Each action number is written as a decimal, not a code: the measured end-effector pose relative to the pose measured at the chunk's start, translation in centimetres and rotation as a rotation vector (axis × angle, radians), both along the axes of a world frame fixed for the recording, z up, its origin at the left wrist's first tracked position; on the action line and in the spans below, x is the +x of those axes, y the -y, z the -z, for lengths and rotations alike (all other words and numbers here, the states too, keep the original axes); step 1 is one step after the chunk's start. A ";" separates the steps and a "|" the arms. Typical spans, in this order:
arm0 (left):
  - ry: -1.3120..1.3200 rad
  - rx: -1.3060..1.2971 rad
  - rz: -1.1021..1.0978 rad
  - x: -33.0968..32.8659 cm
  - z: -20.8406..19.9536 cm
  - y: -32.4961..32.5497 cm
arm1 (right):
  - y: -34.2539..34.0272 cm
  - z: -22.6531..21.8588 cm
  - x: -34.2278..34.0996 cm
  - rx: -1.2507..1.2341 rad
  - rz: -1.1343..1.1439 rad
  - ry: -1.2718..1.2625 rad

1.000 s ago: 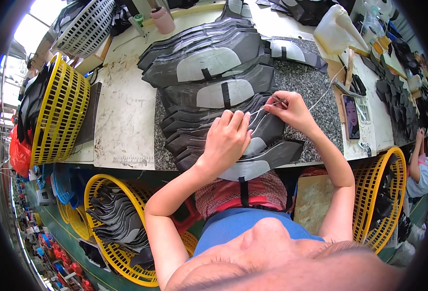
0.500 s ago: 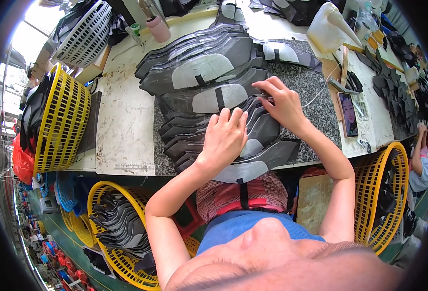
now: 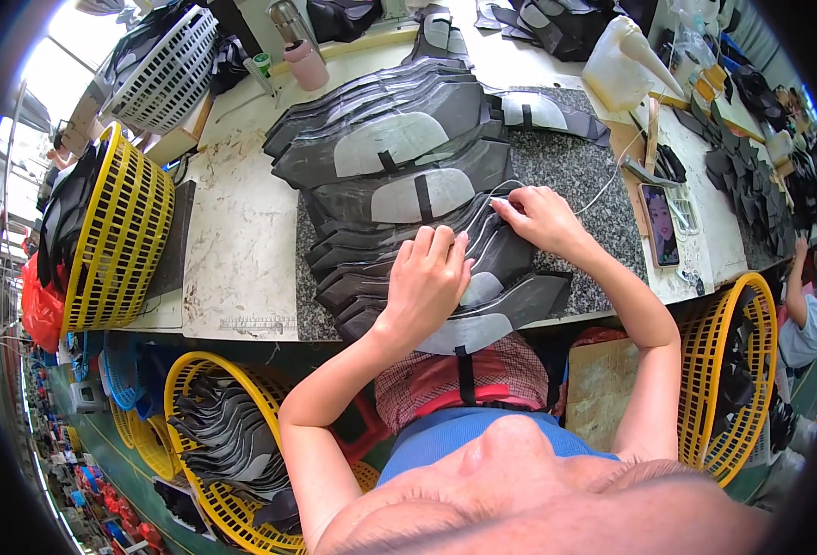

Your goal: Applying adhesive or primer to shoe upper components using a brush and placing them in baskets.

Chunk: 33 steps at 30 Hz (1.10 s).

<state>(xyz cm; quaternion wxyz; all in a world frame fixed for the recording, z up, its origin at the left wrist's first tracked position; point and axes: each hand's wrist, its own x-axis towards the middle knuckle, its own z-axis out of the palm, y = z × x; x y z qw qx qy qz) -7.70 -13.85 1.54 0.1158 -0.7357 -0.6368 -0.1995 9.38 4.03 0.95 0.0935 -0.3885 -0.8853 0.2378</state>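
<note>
Dark grey shoe-upper pieces (image 3: pixel 385 139), with pale patches and short black tabs, overlap in a long row across the bench. My left hand (image 3: pixel 427 282) lies over the near part of the row, its fingers bent together on the edges of the pieces. To its right, my right hand (image 3: pixel 540 220) is closed, thumb against fingers, at the upper right edge of the same pieces. A thin pale thread (image 3: pixel 506 187) curves beside the right fingertips. Exactly what lies in this pinch is too small to make out. The nearest piece (image 3: pixel 469 333) overhangs the bench edge above my lap.
A speckled stone slab (image 3: pixel 575 176) lies under the pieces. Phone (image 3: pixel 660 225) and white jug (image 3: pixel 619 60) are at the right, pink bottle (image 3: pixel 307 67) at the back. Yellow baskets (image 3: pixel 117 231) flank the bench, and another person (image 3: pixel 804 324) is at the far right.
My right hand has come down slightly, and its raised, spread fingers have drawn together at the edge of the pieces. My left hand has shifted a little toward me.
</note>
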 end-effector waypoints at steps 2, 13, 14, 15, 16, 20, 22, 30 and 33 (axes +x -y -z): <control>0.027 0.016 0.006 -0.1 0.2 0.2 | 0.0 0.1 -0.1 -0.003 -0.005 -0.025; 0.068 0.089 0.055 -0.7 0.7 0.7 | 0.2 0.2 -1.1 -0.005 -0.024 -0.090; 0.060 0.092 0.057 -0.6 0.7 0.7 | 0.2 0.4 -1.2 0.042 -0.040 -0.116; 0.059 0.092 0.058 -0.6 0.7 0.7 | 0.1 0.9 -1.3 0.083 -0.039 -0.135; 0.066 0.093 0.064 -0.6 0.7 0.7 | 0.1 1.2 -1.3 0.083 -0.037 -0.136; 0.085 0.093 0.071 -0.9 0.8 0.8 | -0.4 1.0 -0.7 0.038 -0.010 -0.201; 0.081 0.098 0.070 -0.8 0.8 0.8 | -1.3 0.8 0.3 -0.098 0.019 -0.238; 0.069 0.097 0.061 -0.7 0.8 0.7 | -1.1 0.7 -0.1 0.028 -0.019 -0.018; 0.080 0.104 0.059 -0.6 0.8 0.8 | -1.1 0.8 -0.2 0.015 -0.025 -0.038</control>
